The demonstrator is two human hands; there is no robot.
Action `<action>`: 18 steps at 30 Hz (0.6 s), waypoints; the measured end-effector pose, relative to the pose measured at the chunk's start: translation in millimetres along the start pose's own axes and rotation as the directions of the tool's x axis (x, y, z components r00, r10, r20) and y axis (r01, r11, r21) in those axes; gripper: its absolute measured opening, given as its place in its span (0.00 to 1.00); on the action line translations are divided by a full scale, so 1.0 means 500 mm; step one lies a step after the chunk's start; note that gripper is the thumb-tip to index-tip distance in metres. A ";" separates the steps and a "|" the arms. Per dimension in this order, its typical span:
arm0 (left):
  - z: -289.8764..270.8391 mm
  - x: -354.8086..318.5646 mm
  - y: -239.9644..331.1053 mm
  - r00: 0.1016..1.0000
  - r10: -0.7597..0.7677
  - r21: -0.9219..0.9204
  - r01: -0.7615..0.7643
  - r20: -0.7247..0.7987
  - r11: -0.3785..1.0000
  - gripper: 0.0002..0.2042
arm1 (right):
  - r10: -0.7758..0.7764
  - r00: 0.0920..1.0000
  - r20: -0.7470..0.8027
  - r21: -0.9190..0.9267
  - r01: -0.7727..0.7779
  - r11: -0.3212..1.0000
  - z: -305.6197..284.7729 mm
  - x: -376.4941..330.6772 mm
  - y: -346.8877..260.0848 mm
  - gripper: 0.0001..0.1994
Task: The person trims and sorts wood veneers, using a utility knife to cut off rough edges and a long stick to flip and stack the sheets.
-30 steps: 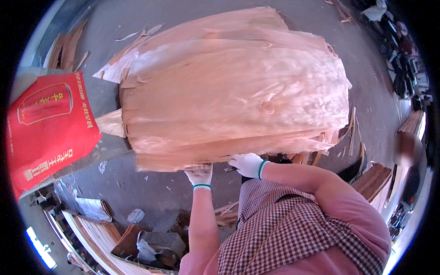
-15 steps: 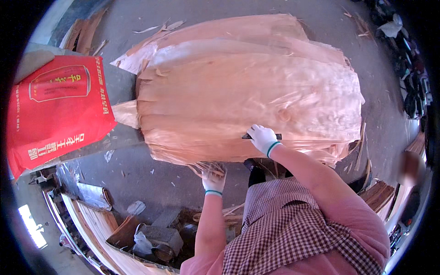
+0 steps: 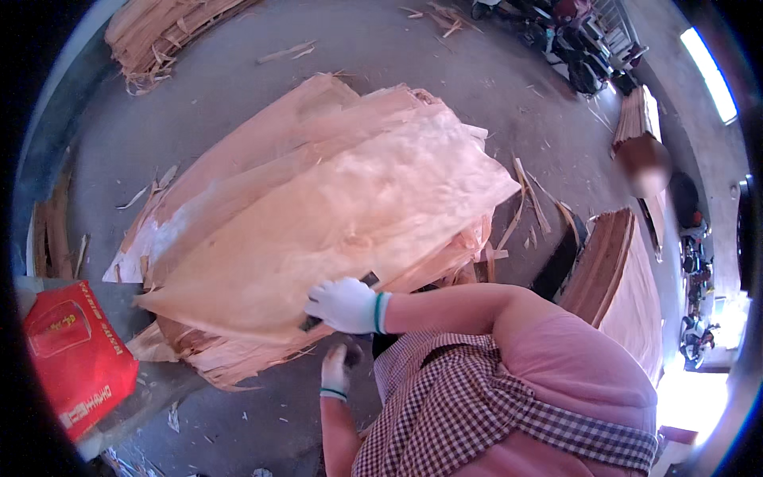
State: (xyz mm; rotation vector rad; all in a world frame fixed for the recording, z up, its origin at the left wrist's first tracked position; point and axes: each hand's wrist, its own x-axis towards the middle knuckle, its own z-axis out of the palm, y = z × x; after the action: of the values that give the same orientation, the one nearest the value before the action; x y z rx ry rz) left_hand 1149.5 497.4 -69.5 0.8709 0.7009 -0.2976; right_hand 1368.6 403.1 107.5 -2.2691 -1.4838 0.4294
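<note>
A pile of thin, pale pinkish wood veneer sheets [image 3: 318,191] lies low in front of me, its edges ragged and split. My right hand [image 3: 343,305], in a white glove with a green cuff edge, is closed around a dark flat tool [image 3: 370,279] at the near edge of the top sheet. Both ends of the tool stick out past the fingers; its exact kind is unclear. Just below the pile's near edge is my left hand [image 3: 335,370], also gloved. Its fingers are blurred beside a dark rounded shape, probably my shoe [image 3: 352,353].
At the left is a red printed bag [image 3: 75,358]. More veneer stacks [image 3: 171,36] stand at the far left, and another stack [image 3: 608,262] is close on my right. Wood scraps [image 3: 528,203] litter the grey floor. Parked motorbikes [image 3: 568,52] line the far right.
My view has turned rightward, so the pile now appears slanted. My left hand no longer grips the torn veneer strips at the near edge. The right hand still holds the dark tool.
</note>
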 end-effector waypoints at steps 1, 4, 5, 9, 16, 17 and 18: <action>0.043 0.021 0.024 0.981 -0.055 -0.272 0.003 -0.186 0.962 0.15 | -0.035 0.999 0.021 0.023 0.035 0.999 -0.004 -0.034 -0.009 0.08; 0.073 0.048 0.034 0.985 0.152 -0.588 -0.173 -0.085 0.790 0.16 | -0.173 0.982 0.079 0.158 0.159 0.975 -0.005 -0.135 -0.024 0.09; 0.088 0.047 0.022 0.976 0.206 -0.633 -0.201 -0.067 0.748 0.16 | -0.190 0.974 0.126 0.195 0.163 0.967 -0.010 -0.165 -0.019 0.10; 0.199 0.025 -0.059 0.921 0.352 -0.737 -0.355 -0.169 0.575 0.17 | -0.296 0.915 0.275 0.302 0.210 0.930 -0.041 -0.268 0.011 0.11; 0.389 -0.051 -0.206 0.824 0.471 -0.784 -0.506 -0.316 0.359 0.21 | -0.462 0.824 0.327 0.281 0.381 0.881 -0.124 -0.413 0.049 0.11; 0.415 -0.061 -0.225 0.812 0.486 -0.785 -0.517 -0.323 0.342 0.21 | -0.464 0.822 0.329 0.289 0.380 0.879 -0.138 -0.428 0.050 0.11; 0.440 -0.070 -0.236 0.802 0.501 -0.784 -0.526 -0.327 0.331 0.22 | -0.463 0.833 0.303 0.258 0.395 0.881 -0.144 -0.441 0.056 0.11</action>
State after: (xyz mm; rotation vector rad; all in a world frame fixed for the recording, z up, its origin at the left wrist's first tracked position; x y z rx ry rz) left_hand 1160.3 250.6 -19.0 0.0724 0.4514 0.6466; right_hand 1337.4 178.9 166.0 -1.6951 -1.9797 0.8314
